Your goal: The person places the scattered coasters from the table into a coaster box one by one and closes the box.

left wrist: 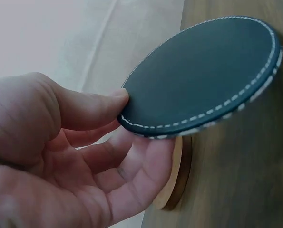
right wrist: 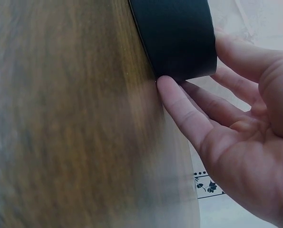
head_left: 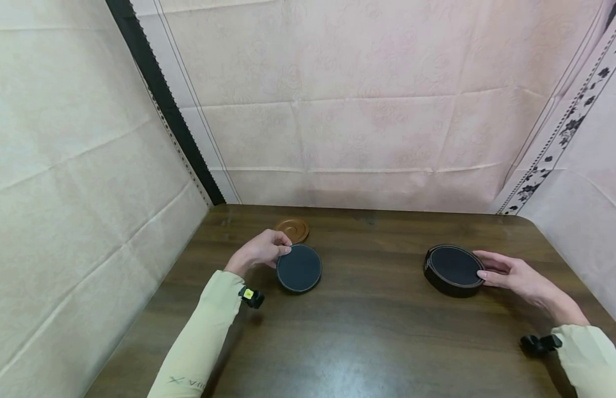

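Observation:
My left hand (head_left: 262, 252) pinches the edge of a round dark coaster (head_left: 299, 268) with pale stitching round its rim. The left wrist view shows the thumb on the coaster's (left wrist: 203, 76) upper face and fingers below, the disc raised off the table. Just behind it lies a round brown wooden disc (head_left: 292, 228) with ring grooves, partly covered by the hand. On the right, my right hand (head_left: 516, 279) grips the side of a round black coaster holder (head_left: 454, 270), thumb near its top rim. A dark disc fills the holder's top. Its side wall (right wrist: 179, 38) shows in the right wrist view.
A brown wood-grain table (head_left: 367, 331) carries everything. Pale cloth (head_left: 362, 138) hangs behind its back edge, with more cloth along the left and right sides. A black band (head_left: 163, 99) runs down the left cloth corner.

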Demonstrator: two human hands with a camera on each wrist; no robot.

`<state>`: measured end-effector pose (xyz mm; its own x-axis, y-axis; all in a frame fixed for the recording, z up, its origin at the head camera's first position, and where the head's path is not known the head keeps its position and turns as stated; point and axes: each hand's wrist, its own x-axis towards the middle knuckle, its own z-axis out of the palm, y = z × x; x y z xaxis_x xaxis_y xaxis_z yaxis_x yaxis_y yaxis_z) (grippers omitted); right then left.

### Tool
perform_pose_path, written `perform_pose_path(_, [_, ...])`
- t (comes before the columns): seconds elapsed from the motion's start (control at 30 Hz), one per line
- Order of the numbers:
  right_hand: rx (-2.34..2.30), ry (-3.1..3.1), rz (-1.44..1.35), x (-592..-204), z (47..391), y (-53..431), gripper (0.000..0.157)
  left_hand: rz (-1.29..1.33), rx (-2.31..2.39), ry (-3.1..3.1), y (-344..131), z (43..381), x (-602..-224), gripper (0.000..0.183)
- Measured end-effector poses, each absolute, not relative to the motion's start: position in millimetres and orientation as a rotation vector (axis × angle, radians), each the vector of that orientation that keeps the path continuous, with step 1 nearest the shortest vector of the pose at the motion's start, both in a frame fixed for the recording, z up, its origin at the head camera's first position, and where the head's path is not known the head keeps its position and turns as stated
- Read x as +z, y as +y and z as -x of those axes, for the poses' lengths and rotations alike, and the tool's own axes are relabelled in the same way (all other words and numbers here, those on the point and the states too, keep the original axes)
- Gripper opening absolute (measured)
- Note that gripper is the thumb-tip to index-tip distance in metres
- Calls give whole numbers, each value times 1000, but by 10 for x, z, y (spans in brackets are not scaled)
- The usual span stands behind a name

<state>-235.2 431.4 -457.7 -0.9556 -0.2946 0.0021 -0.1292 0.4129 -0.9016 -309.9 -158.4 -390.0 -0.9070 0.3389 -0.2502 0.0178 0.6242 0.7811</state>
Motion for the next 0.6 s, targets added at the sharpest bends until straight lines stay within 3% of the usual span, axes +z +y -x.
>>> perform_pose_path(0.6, [-1556, 2515, 378, -4560, 2338, 4311, 62, -280, 1465, 2410, -1097, 3183, -3886, 17])
